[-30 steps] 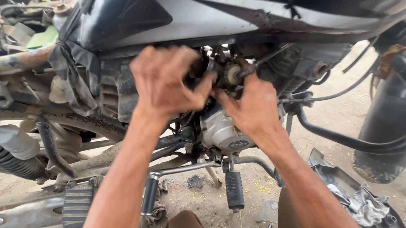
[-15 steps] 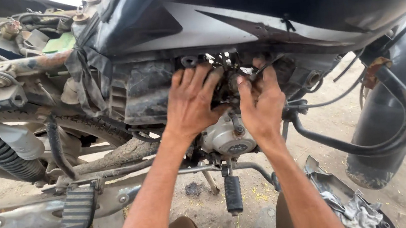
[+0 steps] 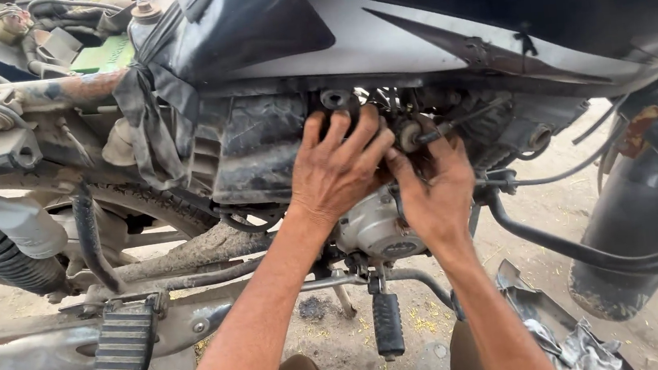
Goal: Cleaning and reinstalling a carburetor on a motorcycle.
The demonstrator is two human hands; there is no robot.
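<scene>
Two hands are pressed onto the small carburettor fitting point(image 3: 407, 133) under the motorcycle's dark side panel point(image 3: 443, 37), above the silver engine cover point(image 3: 377, 228). Since a second ago, the left hand point(image 3: 339, 168) has been flattened, fingers spread; the right hand point(image 3: 434, 195) is curled around it, grip unclear.

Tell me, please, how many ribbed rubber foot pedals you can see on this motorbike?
2. One flat ribbed footrest sits low on the left, on the frame. One narrow ribbed pedal hangs below the engine, under the left hand and right hand. Others may be hidden behind the bike.
</scene>
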